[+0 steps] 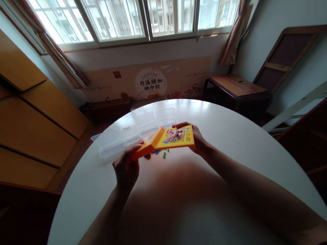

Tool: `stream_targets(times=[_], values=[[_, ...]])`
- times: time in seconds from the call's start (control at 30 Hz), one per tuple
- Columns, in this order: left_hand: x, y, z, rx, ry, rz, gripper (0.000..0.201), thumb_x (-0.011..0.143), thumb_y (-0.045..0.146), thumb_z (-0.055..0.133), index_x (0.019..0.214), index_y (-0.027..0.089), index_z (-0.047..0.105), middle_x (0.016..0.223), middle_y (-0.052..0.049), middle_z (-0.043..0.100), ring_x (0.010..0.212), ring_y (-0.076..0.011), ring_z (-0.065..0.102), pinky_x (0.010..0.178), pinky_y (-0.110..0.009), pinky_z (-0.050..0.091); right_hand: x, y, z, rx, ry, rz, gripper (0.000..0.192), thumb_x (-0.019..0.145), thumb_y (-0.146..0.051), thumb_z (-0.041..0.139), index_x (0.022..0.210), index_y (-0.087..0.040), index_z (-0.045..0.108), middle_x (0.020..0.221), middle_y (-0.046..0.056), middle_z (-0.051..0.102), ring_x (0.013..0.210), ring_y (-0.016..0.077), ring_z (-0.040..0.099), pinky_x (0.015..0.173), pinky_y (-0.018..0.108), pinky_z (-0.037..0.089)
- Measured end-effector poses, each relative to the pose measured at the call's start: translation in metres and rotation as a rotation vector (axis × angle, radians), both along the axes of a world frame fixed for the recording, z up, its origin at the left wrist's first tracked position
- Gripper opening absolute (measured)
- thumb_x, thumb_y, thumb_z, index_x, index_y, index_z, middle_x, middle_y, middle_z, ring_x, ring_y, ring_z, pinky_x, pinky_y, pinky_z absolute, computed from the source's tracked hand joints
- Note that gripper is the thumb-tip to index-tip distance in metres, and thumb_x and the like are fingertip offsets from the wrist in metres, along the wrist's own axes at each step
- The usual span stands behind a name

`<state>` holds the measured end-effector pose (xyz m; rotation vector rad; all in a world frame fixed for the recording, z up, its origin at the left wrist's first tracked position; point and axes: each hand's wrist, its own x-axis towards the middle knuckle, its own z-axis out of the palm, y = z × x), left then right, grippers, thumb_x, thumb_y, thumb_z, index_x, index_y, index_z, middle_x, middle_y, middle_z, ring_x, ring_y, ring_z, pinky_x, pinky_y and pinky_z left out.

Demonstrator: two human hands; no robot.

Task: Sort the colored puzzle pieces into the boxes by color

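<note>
I hold a flat yellow-orange box (170, 139) with printed pictures on its lid above the round white table (238, 139). My left hand (126, 169) grips its near left end, where an orange flap hangs open. My right hand (194, 137) holds the far right edge. Under the box, a few small green and blue pieces (164, 153) lie on the table. Just beyond the box stands a clear plastic compartment tray (130, 134).
A low dark wooden side table (235, 86) stands past the round table at the right. Wooden cabinets (24, 122) line the left wall. A printed cardboard panel (151, 82) leans under the window. A framed board (288, 56) leans on the right wall.
</note>
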<state>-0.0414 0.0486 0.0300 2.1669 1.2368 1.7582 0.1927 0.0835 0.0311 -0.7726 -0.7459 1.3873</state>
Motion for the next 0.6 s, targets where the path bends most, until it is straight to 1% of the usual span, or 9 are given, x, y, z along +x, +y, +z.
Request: stream_targets(times=[0.1, 0.23, 0.3, 0.37, 0.43, 0.47, 0.5, 0.57, 0.6], values=[[0.000, 0.000, -0.003, 0.012, 0.023, -0.044, 0.011, 0.087, 0.019, 0.056, 0.091, 0.018, 0.067, 0.101, -0.006, 0.074, 0.096, -0.0198, 0.071, 0.089, -0.037, 0.056, 0.004, -0.002, 0.000, -0.043, -0.003, 0.019, 0.020, 0.054, -0.022, 0.077, 0.069, -0.017, 0.066, 0.092, 0.005, 0.070, 0.072, 0.0205, 0.067, 0.062, 0.035, 0.058], [0.001, -0.002, -0.002, 0.058, 0.033, 0.010, 0.011, 0.086, 0.017, 0.057, 0.093, 0.019, 0.066, 0.096, -0.005, 0.075, 0.095, -0.0193, 0.071, 0.086, -0.035, 0.057, 0.005, -0.002, 0.003, -0.011, -0.010, 0.024, 0.020, 0.053, -0.023, 0.078, 0.068, -0.018, 0.065, 0.091, 0.002, 0.069, 0.074, 0.0201, 0.066, 0.064, 0.035, 0.057], [0.003, -0.005, 0.001, 0.071, 0.017, 0.074, 0.010, 0.085, 0.019, 0.059, 0.092, 0.018, 0.066, 0.093, -0.004, 0.075, 0.089, -0.0183, 0.072, 0.082, -0.033, 0.058, 0.004, 0.000, 0.008, 0.056, -0.033, 0.018, 0.021, 0.054, -0.026, 0.079, 0.069, -0.019, 0.066, 0.092, 0.002, 0.069, 0.076, 0.0192, 0.066, 0.067, 0.034, 0.057], [0.007, -0.008, 0.005, 0.064, -0.030, 0.163, 0.009, 0.082, 0.022, 0.064, 0.090, 0.018, 0.067, 0.087, -0.003, 0.075, 0.080, -0.0170, 0.072, 0.075, -0.030, 0.059, 0.004, 0.002, 0.013, 0.153, -0.088, -0.012, 0.022, 0.057, -0.029, 0.080, 0.072, -0.019, 0.067, 0.090, 0.002, 0.069, 0.077, 0.0171, 0.065, 0.070, 0.033, 0.055], [0.013, -0.010, 0.007, -0.012, -0.128, 0.217, 0.015, 0.077, 0.026, 0.070, 0.088, 0.017, 0.067, 0.079, -0.002, 0.074, 0.071, -0.0161, 0.070, 0.068, -0.028, 0.059, 0.002, 0.004, 0.020, 0.261, -0.167, -0.060, 0.022, 0.062, -0.031, 0.079, 0.077, -0.019, 0.067, 0.084, 0.000, 0.068, 0.078, 0.0151, 0.063, 0.075, 0.030, 0.053], [0.017, -0.011, 0.008, -0.088, -0.199, 0.194, 0.019, 0.075, 0.028, 0.072, 0.088, 0.016, 0.067, 0.077, -0.002, 0.073, 0.070, -0.0163, 0.070, 0.067, -0.028, 0.059, 0.001, 0.005, 0.023, 0.309, -0.207, -0.078, 0.021, 0.066, -0.033, 0.077, 0.079, -0.020, 0.067, 0.082, 0.000, 0.067, 0.079, 0.0146, 0.062, 0.077, 0.029, 0.052], [0.020, -0.012, 0.008, -0.182, -0.281, 0.134, 0.022, 0.074, 0.029, 0.074, 0.090, 0.015, 0.066, 0.077, -0.002, 0.073, 0.070, -0.0169, 0.070, 0.067, -0.029, 0.059, -0.001, 0.006, 0.026, 0.348, -0.241, -0.088, 0.020, 0.070, -0.035, 0.074, 0.081, -0.020, 0.066, 0.081, -0.001, 0.066, 0.081, 0.0145, 0.062, 0.078, 0.029, 0.051], [0.027, -0.014, 0.006, -0.378, -0.470, -0.074, 0.031, 0.074, 0.031, 0.074, 0.097, 0.015, 0.062, 0.082, -0.004, 0.074, 0.073, -0.0191, 0.072, 0.071, -0.033, 0.060, -0.005, 0.006, 0.029, 0.402, -0.280, -0.090, 0.022, 0.078, -0.041, 0.067, 0.083, -0.020, 0.064, 0.084, 0.000, 0.066, 0.084, 0.0153, 0.061, 0.078, 0.028, 0.051], [0.029, -0.014, 0.005, -0.450, -0.555, -0.160, 0.036, 0.074, 0.032, 0.074, 0.103, 0.015, 0.060, 0.083, -0.005, 0.073, 0.073, -0.0197, 0.072, 0.072, -0.036, 0.061, -0.008, 0.005, 0.028, 0.416, -0.284, -0.084, 0.024, 0.080, -0.043, 0.065, 0.085, -0.020, 0.062, 0.087, 0.000, 0.066, 0.085, 0.0158, 0.061, 0.076, 0.027, 0.052]])
